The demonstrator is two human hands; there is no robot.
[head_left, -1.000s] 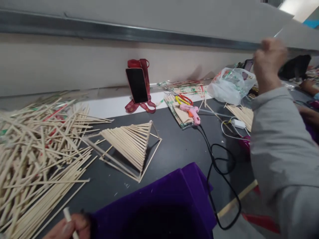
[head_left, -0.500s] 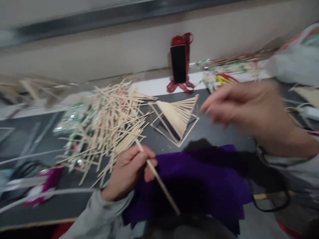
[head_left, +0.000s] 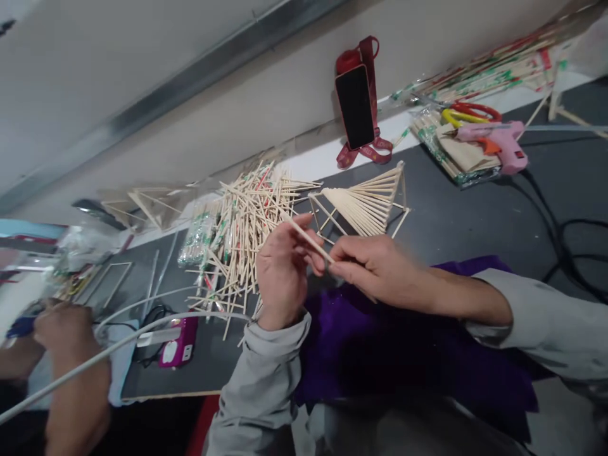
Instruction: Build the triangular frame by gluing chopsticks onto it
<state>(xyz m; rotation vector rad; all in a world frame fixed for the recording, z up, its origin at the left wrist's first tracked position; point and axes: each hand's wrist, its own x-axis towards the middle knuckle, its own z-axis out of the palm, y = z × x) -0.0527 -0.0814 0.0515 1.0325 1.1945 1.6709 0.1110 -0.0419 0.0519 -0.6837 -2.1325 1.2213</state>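
Observation:
A thin wooden stick (head_left: 310,240) slants between my hands. My left hand (head_left: 284,272) has its fingers curled round the upper part of it. The thumb and fingers of my right hand (head_left: 380,269) pinch its lower end. Just beyond my hands a fan-shaped structure of glued sticks (head_left: 363,206) stands on the dark table, its lower edge partly hidden by my right hand. A big loose pile of similar sticks (head_left: 251,228) lies to the left, behind my left hand. Purple cloth (head_left: 332,354) lies under my forearms.
A pink glue gun (head_left: 506,142) rests on packaged sticks (head_left: 439,142) by scissors (head_left: 475,113). A phone (head_left: 355,107) leans against a red bottle. At left are a magenta power strip (head_left: 179,342), a white cable (head_left: 142,332) crossing the view, and another person's hands (head_left: 64,326).
My right hand has come down and left from above the table onto the stick's end. My left hand has raised the stick. The view has tilted and swung, bringing the glue gun into sight.

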